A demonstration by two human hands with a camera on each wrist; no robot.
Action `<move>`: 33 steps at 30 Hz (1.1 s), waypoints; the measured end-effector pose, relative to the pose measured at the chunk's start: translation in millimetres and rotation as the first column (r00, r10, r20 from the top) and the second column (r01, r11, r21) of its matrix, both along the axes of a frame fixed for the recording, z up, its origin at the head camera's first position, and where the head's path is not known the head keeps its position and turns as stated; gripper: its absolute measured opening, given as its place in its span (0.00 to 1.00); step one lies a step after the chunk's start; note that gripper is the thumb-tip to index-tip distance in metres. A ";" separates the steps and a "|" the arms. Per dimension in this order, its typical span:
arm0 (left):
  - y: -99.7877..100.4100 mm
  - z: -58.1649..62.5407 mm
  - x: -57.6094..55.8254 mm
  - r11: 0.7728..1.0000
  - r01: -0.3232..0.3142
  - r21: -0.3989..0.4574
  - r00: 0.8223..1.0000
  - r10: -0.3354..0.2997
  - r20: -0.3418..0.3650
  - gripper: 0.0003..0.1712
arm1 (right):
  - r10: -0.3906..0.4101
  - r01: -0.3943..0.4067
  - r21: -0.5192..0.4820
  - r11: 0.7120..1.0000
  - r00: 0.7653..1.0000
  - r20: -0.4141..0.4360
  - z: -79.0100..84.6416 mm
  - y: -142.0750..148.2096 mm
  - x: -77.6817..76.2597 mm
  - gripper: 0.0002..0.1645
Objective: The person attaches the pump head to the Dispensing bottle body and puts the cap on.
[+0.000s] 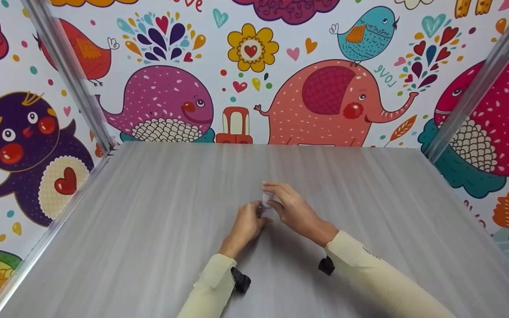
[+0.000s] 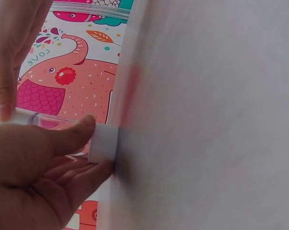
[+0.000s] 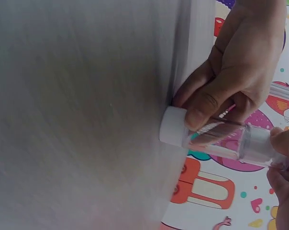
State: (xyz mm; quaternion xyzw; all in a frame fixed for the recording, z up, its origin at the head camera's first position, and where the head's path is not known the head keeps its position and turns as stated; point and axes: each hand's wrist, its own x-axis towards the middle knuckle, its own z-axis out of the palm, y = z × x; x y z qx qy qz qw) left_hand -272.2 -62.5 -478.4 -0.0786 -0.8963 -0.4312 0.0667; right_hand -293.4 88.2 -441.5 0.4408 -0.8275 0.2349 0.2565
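A small clear bottle (image 1: 267, 198) stands upright on the table between both hands. Its white base (image 3: 173, 126) meets the tabletop, and a see-through body (image 3: 221, 139) rises to a white upper section (image 3: 257, 144). With thumb and fingers, the left hand (image 1: 246, 223) grips the lower body just above the base. Higher up, the right hand (image 1: 298, 214) pinches the top end between thumb and fingers, covering part of it. In the left wrist view, the right hand (image 2: 13, 52) comes down onto the bottle's top from above.
The grey wood-grain table (image 1: 148, 221) stretches around the hands. Printed cartoon walls (image 1: 245, 88) stand behind and at the sides, with metal posts (image 1: 73, 79) at the back corners. Black wrist devices (image 1: 240, 280) sit below both cream sleeves (image 1: 382, 274).
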 end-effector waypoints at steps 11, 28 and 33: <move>1.7 2.2 1.3 0.999 0.014 0.044 1.000 -0.013 -0.007 0.14 | 0.008 -0.005 0.029 1.000 0.993 -0.117 -0.5 3.3 -1.9 0.24; 2.2 0.0 2.2 1.000 -0.007 0.020 1.000 0.008 -0.018 0.13 | -0.045 0.053 0.036 0.998 0.980 -0.196 -3.7 -5.1 3.0 0.26; 2.3 0.7 2.9 1.000 -0.005 0.021 1.000 0.006 -0.013 0.13 | -0.055 0.063 0.039 0.997 0.983 -0.174 -7.8 -3.9 5.4 0.26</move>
